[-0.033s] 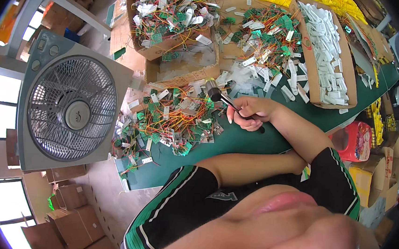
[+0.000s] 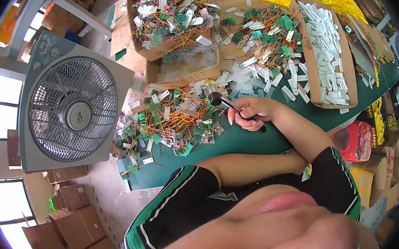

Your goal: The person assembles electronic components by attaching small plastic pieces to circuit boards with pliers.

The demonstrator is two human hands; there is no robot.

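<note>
In my right hand [image 2: 251, 113] is a small hammer [image 2: 213, 93], the fingers closed round its dark grip. Its head, yellowish at one end and black at the other, is raised over the table, left of the hand. Below and left of the head lies a heap of green circuit boards with red and yellow wires [image 2: 176, 118]. My left forearm [image 2: 257, 168] crosses in front of my body along the near table edge. The left hand itself is hidden by my right arm, so its fingers do not show.
A grey box fan [image 2: 69, 107] stands at the left. Farther back are a cardboard box [image 2: 153, 50] heaped with wired boards, another board heap [image 2: 272, 32], and a long carton [image 2: 305, 34] of white plastic pieces. A red container [image 2: 348, 141] sits right of the green table [image 2: 235, 143].
The hammer's head has dipped slightly toward me and tilted a little. My right hand keeps its grip, and my left forearm stays in place.
</note>
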